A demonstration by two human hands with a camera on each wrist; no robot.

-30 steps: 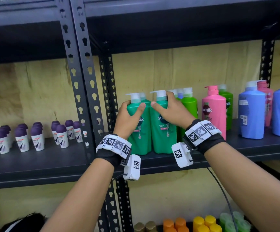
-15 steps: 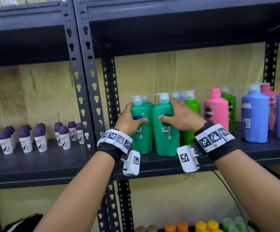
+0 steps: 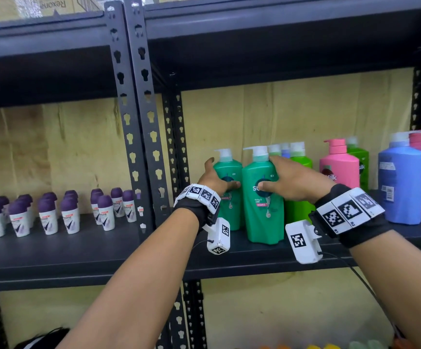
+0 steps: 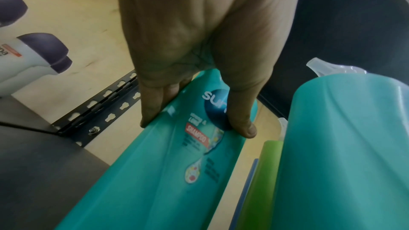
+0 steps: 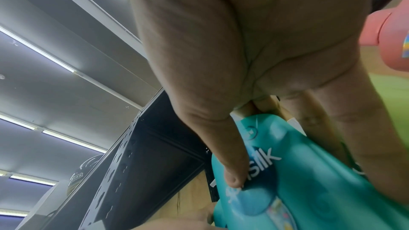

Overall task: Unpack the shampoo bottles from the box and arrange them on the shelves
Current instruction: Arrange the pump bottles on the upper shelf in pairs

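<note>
Two teal-green pump shampoo bottles stand side by side on the dark middle shelf (image 3: 254, 259). My left hand (image 3: 219, 180) grips the left bottle (image 3: 232, 215), fingers round its left side and thumb on the front label. The left wrist view shows that bottle (image 4: 168, 172) with my thumb (image 4: 245, 127) on its blue logo. My right hand (image 3: 283, 181) grips the right bottle (image 3: 263, 220), which stands a little nearer the shelf's front edge. In the right wrist view my thumb (image 5: 234, 179) presses on that bottle's label (image 5: 294, 186). The box is not in view.
Light green bottles (image 3: 298, 212) stand just behind. A pink bottle (image 3: 339, 170) and blue bottles (image 3: 400, 185) fill the shelf to the right. Perforated uprights (image 3: 141, 147) separate a left bay of several purple-capped roll-ons (image 3: 71, 212). Another shelf (image 3: 254, 28) hangs close overhead.
Both hands have slid down from the bottles' shoulders to mid-body, thumbs now on the labels. The left bottle sits slightly further back than the right one.
</note>
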